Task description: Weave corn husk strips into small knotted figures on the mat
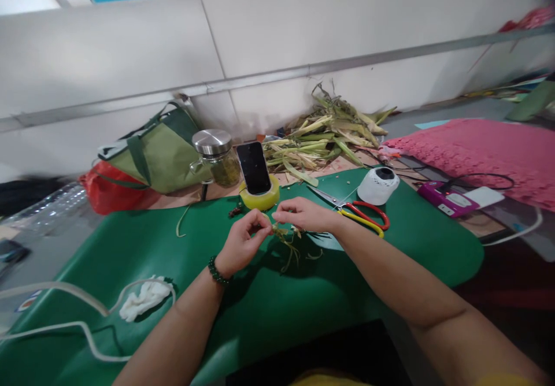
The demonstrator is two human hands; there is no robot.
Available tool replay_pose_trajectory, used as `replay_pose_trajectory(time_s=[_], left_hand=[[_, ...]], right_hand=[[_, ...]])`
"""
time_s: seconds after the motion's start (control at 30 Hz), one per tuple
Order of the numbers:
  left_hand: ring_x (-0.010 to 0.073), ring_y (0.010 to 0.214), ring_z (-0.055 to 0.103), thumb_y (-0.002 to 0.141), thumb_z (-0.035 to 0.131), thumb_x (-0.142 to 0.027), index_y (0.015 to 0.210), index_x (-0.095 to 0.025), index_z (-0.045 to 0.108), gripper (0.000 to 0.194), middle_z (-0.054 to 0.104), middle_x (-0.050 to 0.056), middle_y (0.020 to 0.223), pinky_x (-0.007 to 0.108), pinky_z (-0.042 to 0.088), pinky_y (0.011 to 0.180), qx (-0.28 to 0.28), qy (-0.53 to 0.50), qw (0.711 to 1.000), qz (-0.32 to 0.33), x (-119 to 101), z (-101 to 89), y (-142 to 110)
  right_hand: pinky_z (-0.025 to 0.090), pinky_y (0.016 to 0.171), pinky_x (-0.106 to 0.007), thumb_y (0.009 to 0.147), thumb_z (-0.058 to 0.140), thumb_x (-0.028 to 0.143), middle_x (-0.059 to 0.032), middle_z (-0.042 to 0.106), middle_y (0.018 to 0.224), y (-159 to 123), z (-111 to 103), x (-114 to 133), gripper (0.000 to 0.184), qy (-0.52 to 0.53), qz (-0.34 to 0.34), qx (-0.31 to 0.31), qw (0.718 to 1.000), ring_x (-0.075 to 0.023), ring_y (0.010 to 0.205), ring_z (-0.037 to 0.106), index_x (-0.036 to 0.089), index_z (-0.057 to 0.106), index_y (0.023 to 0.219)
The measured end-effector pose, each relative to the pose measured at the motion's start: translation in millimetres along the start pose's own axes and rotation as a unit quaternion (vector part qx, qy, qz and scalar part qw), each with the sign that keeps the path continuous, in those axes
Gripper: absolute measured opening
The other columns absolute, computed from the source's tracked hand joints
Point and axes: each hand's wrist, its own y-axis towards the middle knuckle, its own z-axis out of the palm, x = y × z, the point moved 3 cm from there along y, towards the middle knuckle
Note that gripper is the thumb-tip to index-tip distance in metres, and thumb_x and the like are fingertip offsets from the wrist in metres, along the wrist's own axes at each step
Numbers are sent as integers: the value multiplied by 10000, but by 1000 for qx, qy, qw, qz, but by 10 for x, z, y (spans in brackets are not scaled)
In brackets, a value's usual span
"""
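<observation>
My left hand [248,241], with a dark bead bracelet [217,271] at its wrist, pinches a small yellow-green bundle of husk strips [282,237]. Close against it, my right hand [299,215] has its fingers curled at the top of the same bundle; what exactly they grip is hidden. Thin curled strips dangle below over the green mat [208,224]. Right of the hands lie scissors [355,208] with one red and one yellow handle, blades partly apart. A white thread spool [378,186] stands just behind the scissors.
A phone [254,167] leans upright on a yellow tape roll [262,194]. Behind are a lidded glass jug [215,160], a green bag [167,152] and a heap of husks [321,134]. A purple power strip [448,199] sits right; crumpled tissue [146,299] and a white cable [87,331] lie left.
</observation>
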Motion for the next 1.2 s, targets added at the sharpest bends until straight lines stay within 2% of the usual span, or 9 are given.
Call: replay_pose_trajectory(time_s=[0.17,0.37,0.43,0.53,0.6,0.73,0.87,1.03,1.2], left_hand=[[140,665,572,818,599,-276,700,-166,553,167,608,21,691,266,461,639,-10,9,1000,8,-31,-16,-3],[140,639,592,803,607,-262,679,-162,561,167,632,27,665,254,458,608,-24,29,999,-7,-74,-31,-24],[138,628,595,801,608,-263,679,-162,561,165,637,24,655,248,455,596,-25,32,999,-6,-83,-29,-24],[134,628,603,808,595,-256,682,-166,558,159,642,18,659,241,460,595,-14,29,999,5,-80,-17,-15],[133,635,604,801,599,-245,707,-168,575,124,647,13,674,237,462,592,-25,49,998,13,-57,-21,-8],[152,698,626,792,600,-209,828,-179,658,74,695,33,768,252,474,627,-53,132,989,34,13,-28,-6],[159,693,610,805,568,-182,775,-188,666,102,677,36,741,272,470,655,-42,201,976,67,31,-7,-10],[144,668,576,808,546,-176,735,-193,632,114,638,19,712,254,449,636,-45,215,973,71,-9,11,-7],[115,600,542,792,561,-227,717,-183,584,90,603,-9,654,211,431,558,-75,153,985,19,-5,38,-6]], right_hand=[[340,571,-210,794,559,225,23,525,635,6,1,17,131,-48,-68,-20,996,-95,605,443,141,589,697],[352,581,-214,752,586,159,26,519,630,12,-19,6,126,-68,-51,-93,992,-98,604,484,150,547,633],[369,539,-209,799,542,192,36,505,637,21,32,-20,121,-21,-15,-75,997,-89,543,504,162,517,685],[386,462,-202,867,430,210,51,506,621,31,144,-67,128,69,71,-7,995,-91,452,535,187,444,743],[377,429,-196,877,402,201,55,513,558,26,174,-71,129,78,105,6,991,-98,421,524,196,423,750],[360,442,-193,885,424,227,64,509,440,7,121,-19,137,8,83,-27,996,-91,381,448,195,457,756],[385,536,-203,864,463,205,70,503,404,8,76,14,144,-30,43,-43,998,-95,432,493,187,476,723],[323,448,-188,825,495,223,81,463,349,34,78,-46,145,11,74,-35,997,-74,354,405,173,529,693],[262,396,-167,721,526,184,72,462,344,24,99,-36,123,89,78,16,993,-51,340,392,144,573,615]])
